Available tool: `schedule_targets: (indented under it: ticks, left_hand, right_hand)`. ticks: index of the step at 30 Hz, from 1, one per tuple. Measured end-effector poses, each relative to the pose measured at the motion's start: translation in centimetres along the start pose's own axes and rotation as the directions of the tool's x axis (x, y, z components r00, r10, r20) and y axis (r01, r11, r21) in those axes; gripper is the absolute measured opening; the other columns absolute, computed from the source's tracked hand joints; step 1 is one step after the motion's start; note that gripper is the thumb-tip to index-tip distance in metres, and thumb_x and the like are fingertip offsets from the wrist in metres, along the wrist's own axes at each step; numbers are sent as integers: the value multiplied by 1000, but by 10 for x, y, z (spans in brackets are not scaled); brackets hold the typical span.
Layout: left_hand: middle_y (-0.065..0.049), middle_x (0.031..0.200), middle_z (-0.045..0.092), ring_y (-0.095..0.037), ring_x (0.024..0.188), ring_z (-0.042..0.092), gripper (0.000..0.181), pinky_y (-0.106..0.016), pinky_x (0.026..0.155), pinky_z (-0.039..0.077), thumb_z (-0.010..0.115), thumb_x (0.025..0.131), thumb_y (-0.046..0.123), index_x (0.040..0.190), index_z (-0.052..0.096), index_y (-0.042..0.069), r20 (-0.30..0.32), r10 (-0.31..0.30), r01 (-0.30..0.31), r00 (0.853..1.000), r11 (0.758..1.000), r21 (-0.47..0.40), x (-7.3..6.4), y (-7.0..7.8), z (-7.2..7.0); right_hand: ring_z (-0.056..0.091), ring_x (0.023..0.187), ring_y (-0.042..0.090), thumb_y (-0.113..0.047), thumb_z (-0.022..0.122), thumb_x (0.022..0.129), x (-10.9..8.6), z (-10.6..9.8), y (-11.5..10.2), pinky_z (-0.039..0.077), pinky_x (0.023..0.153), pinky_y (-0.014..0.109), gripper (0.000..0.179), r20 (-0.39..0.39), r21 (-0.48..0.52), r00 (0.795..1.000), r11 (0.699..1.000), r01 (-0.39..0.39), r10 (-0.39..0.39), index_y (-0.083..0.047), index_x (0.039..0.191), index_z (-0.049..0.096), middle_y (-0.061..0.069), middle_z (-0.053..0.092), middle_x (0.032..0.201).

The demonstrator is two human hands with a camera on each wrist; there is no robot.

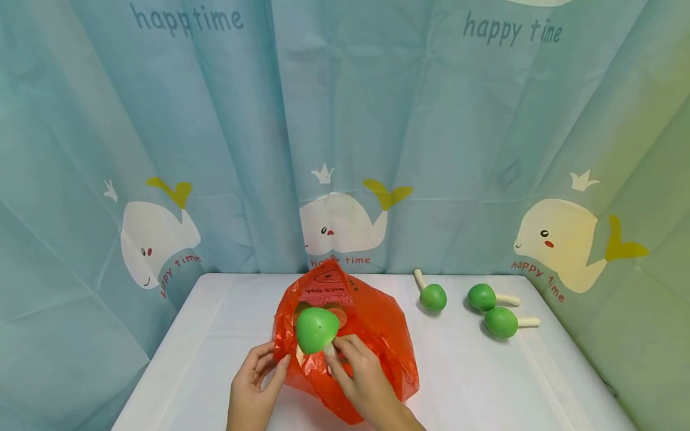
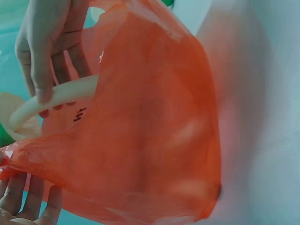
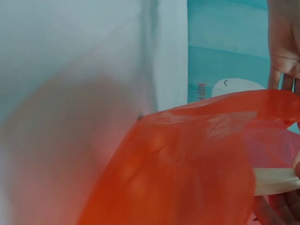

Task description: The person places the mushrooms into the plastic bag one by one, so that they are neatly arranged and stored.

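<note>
- By the left hand [image 1: 256, 374], the left edge of the red plastic bag [image 1: 380, 314] is pinched between thumb and fingers.
- By the right hand [image 1: 363, 371], the pale stem [image 2: 70, 93] of a green-capped mushroom [image 1: 318, 329] is held between thumb and fingers.
- The held mushroom is positioned at the open mouth of the bag, its cap raised toward the far left and its stem end partly hidden by the red plastic in the left wrist view.
- The bag is set on the white table [image 1: 463, 383], and mirrored lettering can be seen on its far inner side.
- To the right of the bag, a mushroom [image 1: 433, 297] is laid with its stem pointed away toward the curtain [image 1: 345, 120].
- Farther right, a second mushroom [image 1: 481, 297] and a third mushroom [image 1: 501, 323] are laid close together, both stems pointed right.
- The curtain is printed with white whales.
</note>
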State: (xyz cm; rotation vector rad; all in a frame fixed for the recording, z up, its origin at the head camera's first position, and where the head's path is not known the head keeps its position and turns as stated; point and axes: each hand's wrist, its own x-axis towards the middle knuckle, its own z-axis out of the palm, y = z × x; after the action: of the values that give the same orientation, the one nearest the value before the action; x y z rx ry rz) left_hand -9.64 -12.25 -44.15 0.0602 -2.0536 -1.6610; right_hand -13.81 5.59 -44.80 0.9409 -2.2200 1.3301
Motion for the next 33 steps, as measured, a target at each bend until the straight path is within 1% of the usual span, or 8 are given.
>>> schedule_targets:
  ticks: [5,11,18,20,26,28,30,33]
  left_hand:
    - [-9,93,68,-14,90,63,26,-16,79,49,68,83,-4,107,59,-4,-6,-2,2,1000,1000,-13,0,0,0]
    - [-7,94,68,-14,91,63,25,-16,79,49,68,85,-1,108,59,-2,2,-22,22,1000,1000,10,0,2,0]
    - [-8,94,68,-17,91,63,25,-17,79,49,68,85,-1,108,58,-3,6,-23,23,1000,1000,9,0,2,-1]
    - [-8,94,68,-16,90,63,25,-17,79,49,68,85,-1,108,58,-3,8,-26,26,1000,1000,10,0,1,-1]
    - [-6,92,68,-14,89,62,24,-17,79,49,69,84,1,107,59,-1,13,-21,21,1000,1000,20,0,2,0]
    - [-5,91,68,-14,89,62,24,-17,79,49,69,84,0,106,59,-1,16,-15,15,1000,1000,15,0,2,0]
    - [-5,91,68,-14,89,62,24,-17,79,49,69,84,0,106,59,-2,22,-8,7,1000,1000,15,0,2,-1]
    - [-4,91,68,-13,89,62,24,-17,79,49,69,84,0,106,59,-1,25,-9,9,1000,1000,11,-1,2,-1]
  right_hand:
    - [60,87,10,-9,66,89,1,1,8,51,72,17,27,59,-43,992,993,-109,112,3,113,61,1,56,97]
    - [60,85,13,-6,67,87,4,2,19,54,68,23,27,91,-76,972,975,-209,216,5,112,61,3,58,93]
    - [58,82,17,-7,67,88,10,-2,35,53,64,21,28,120,-53,920,928,-369,373,4,113,59,4,60,91]
    - [57,80,18,-7,66,88,11,-3,39,52,62,21,28,113,-43,914,921,-388,391,5,112,59,4,60,90]
    - [59,77,17,-9,68,87,11,-5,50,53,64,25,27,68,-85,922,923,-374,380,6,109,61,5,63,87]
    - [61,77,18,-9,68,87,11,-6,53,53,65,27,28,68,-85,921,922,-377,383,7,109,61,6,64,87]
    - [61,77,20,-10,67,88,11,-6,56,53,65,28,29,76,-83,913,915,-395,401,8,110,60,7,64,88]
    - [60,77,22,-8,66,88,12,-7,58,53,64,27,30,90,-78,892,896,-438,444,9,111,59,9,63,88]
